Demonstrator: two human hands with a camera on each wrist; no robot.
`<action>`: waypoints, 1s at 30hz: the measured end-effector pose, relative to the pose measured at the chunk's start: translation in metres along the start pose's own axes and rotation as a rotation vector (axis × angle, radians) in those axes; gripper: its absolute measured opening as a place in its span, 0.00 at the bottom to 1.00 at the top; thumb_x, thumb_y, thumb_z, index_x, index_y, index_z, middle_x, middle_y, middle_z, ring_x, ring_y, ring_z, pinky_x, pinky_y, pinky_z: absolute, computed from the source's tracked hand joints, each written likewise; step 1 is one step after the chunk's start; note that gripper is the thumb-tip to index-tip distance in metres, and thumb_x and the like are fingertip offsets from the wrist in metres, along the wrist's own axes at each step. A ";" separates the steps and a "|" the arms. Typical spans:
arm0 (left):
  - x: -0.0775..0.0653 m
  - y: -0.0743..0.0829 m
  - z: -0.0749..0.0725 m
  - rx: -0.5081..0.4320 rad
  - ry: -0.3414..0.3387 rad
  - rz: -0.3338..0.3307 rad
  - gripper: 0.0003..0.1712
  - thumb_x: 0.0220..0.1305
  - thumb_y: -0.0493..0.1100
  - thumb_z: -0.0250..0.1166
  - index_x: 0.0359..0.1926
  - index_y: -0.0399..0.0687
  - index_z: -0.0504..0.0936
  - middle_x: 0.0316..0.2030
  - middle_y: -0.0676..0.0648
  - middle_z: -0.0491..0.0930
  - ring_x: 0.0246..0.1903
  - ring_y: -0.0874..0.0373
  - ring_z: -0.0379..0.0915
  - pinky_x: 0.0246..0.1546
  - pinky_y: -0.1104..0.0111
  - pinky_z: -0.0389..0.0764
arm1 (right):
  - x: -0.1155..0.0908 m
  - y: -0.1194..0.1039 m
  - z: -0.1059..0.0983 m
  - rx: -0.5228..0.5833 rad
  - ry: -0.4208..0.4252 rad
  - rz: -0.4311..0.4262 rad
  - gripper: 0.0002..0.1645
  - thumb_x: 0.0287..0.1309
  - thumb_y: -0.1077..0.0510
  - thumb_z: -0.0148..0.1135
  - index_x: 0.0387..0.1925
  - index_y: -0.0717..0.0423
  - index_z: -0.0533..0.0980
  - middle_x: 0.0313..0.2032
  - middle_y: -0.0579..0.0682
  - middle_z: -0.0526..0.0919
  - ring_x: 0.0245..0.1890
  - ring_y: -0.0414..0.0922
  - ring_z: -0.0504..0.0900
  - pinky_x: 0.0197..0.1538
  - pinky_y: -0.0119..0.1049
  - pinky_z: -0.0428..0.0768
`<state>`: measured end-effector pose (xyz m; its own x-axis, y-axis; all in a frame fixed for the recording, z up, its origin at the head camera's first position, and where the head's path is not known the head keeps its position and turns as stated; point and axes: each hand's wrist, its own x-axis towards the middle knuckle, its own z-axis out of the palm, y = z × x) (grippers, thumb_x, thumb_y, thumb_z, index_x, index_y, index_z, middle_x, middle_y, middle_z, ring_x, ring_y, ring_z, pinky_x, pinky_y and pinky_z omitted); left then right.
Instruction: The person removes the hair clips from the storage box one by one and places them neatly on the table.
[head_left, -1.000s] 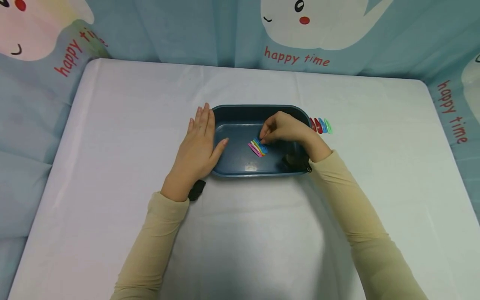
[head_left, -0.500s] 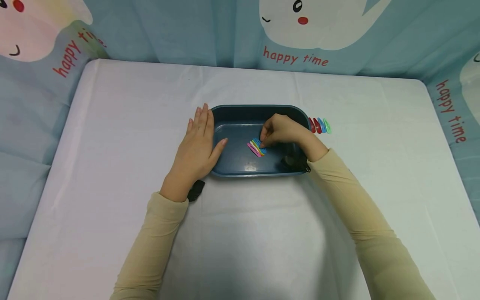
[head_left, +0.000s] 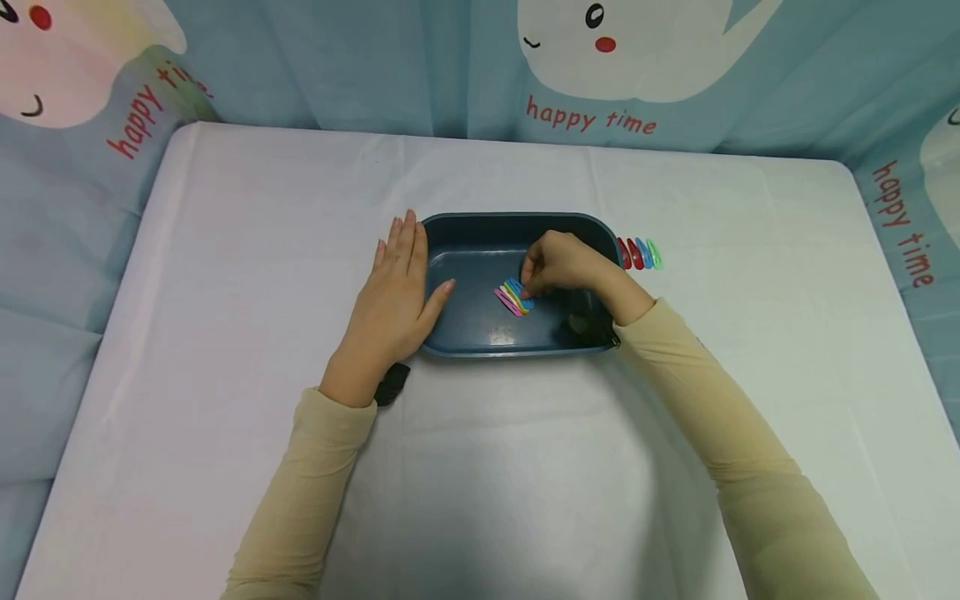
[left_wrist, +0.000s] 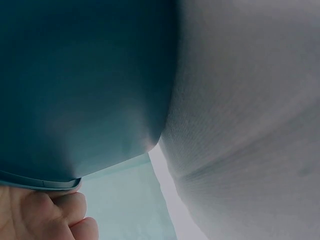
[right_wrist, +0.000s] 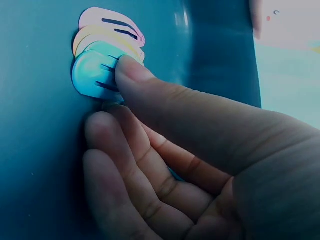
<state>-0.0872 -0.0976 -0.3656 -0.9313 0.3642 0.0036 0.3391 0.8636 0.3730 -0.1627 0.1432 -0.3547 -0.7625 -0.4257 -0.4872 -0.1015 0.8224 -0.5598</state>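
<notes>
A dark blue rectangular tray [head_left: 467, 327] sits on the white-covered table. Inside it, snap hair clips lie side by side in a slanted row: a pink clip [right_wrist: 107, 20], yellowish ones and blue ones. My right hand [head_left: 566, 262] reaches in from the right and pinches the blue hair clip [right_wrist: 89, 75] at the row's near end. Its thumb lies on top of the clip, with the index fingertip at the clip's edge. My left hand [head_left: 392, 296] rests along the tray's left rim, fingers straight and thumb stretched over the inside.
Right outside the tray stands another row of clips: red clips [head_left: 630, 253], a blue clip [head_left: 643, 252] and a green clip [head_left: 655, 254]. The tray's right wall partly hides that row. A teal curtain [head_left: 360, 67] hangs behind the table's far edge.
The right hand has shifted very slightly downward over the blue hair clip. The left hand stays on the tray's rim.
</notes>
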 end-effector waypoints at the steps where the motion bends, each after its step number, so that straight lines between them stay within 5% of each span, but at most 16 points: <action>1: 0.000 0.000 0.000 -0.001 0.002 0.003 0.43 0.73 0.59 0.39 0.71 0.31 0.36 0.72 0.38 0.28 0.71 0.48 0.22 0.68 0.56 0.33 | 0.000 0.000 0.000 0.000 0.000 0.004 0.09 0.47 0.59 0.73 0.26 0.59 0.80 0.23 0.48 0.82 0.24 0.41 0.77 0.30 0.33 0.74; 18: -0.001 0.000 0.002 0.006 0.002 -0.004 0.43 0.73 0.59 0.38 0.71 0.32 0.36 0.72 0.39 0.27 0.71 0.48 0.22 0.68 0.57 0.33 | -0.001 -0.002 0.001 0.001 -0.011 -0.001 0.08 0.49 0.60 0.71 0.26 0.60 0.79 0.23 0.49 0.82 0.23 0.42 0.75 0.29 0.33 0.73; 30: -0.001 0.001 0.001 0.008 0.001 -0.004 0.43 0.73 0.58 0.39 0.71 0.31 0.36 0.72 0.38 0.28 0.71 0.47 0.22 0.68 0.56 0.33 | -0.003 0.000 0.001 0.127 0.012 0.017 0.06 0.50 0.64 0.70 0.27 0.62 0.79 0.25 0.51 0.83 0.26 0.44 0.79 0.33 0.35 0.78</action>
<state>-0.0864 -0.0969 -0.3660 -0.9329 0.3601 0.0027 0.3362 0.8681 0.3652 -0.1598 0.1447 -0.3540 -0.7710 -0.4070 -0.4899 -0.0070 0.7746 -0.6324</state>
